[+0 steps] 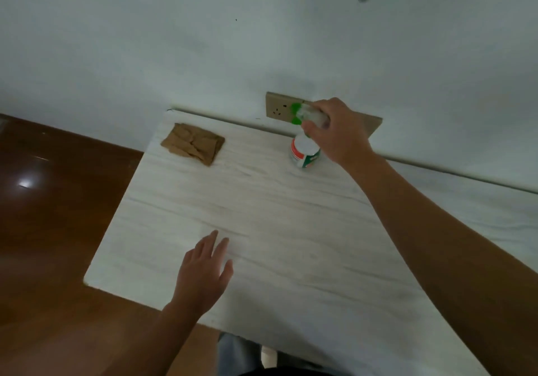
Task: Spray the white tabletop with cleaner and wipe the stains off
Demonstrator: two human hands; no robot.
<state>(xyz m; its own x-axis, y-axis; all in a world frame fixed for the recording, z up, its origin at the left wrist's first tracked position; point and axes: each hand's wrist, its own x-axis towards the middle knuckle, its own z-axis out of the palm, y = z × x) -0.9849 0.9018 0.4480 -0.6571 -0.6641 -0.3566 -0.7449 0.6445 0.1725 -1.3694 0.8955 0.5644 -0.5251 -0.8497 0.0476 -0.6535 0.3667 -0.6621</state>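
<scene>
The white tabletop (262, 259) has thin grey lines running across it. A folded brown cloth (192, 143) lies flat near its far left corner. A spray bottle (304, 154) with a green top is near the back edge

- Your left hand (203, 274) is bare, and so is the left forearm (163, 326) behind it.
- Your right hand (337, 131) is bare as well, with a long, uncovered right forearm (422, 215).
- Low in view is a strip of pale grey-blue, soft-looking trouser fabric (237, 355), blurred.
- A dark garment edge (291, 373) shows at the very bottom; its kind is unclear.
</scene>
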